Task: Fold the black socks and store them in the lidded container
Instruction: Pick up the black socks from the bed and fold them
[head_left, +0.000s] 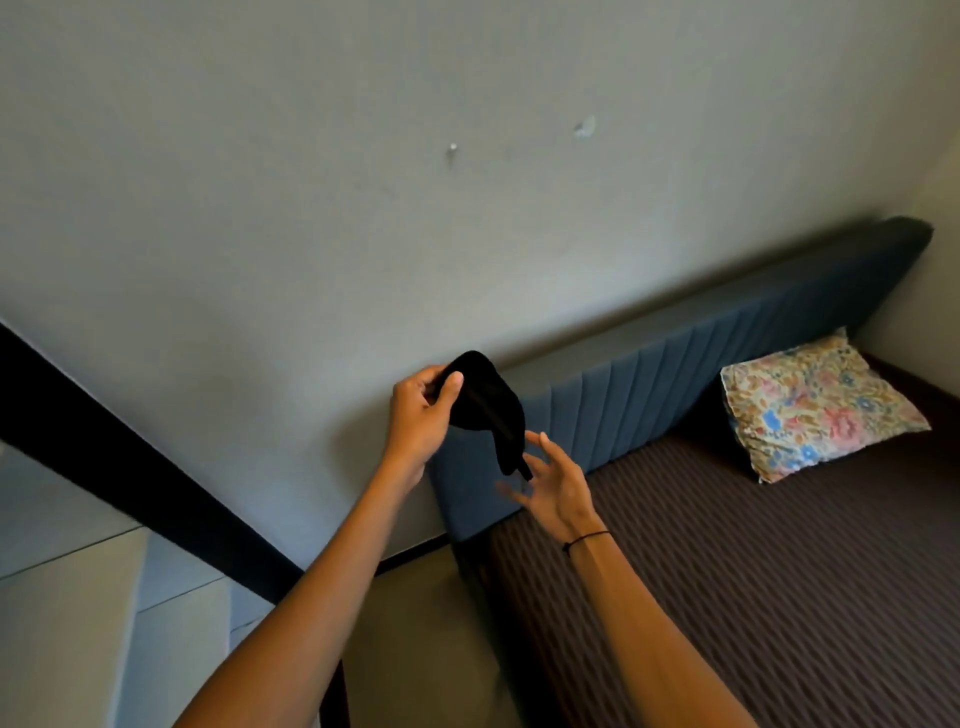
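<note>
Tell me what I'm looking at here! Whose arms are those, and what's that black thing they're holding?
There is no machine here, only a person. A camera worn on their head looks forward and down, so you see their two bare arms reaching out, as if they were yours. The left hand pinches a black sock up in the air, and the sock hangs down. The right hand is open just under the dangling end, with a thin black band around its wrist. Below on the right is a bed with a brown striped cover, a blue padded headboard and a flowery pillow. Behind is a plain wall. No box with a lid shows in this picture.
</note>
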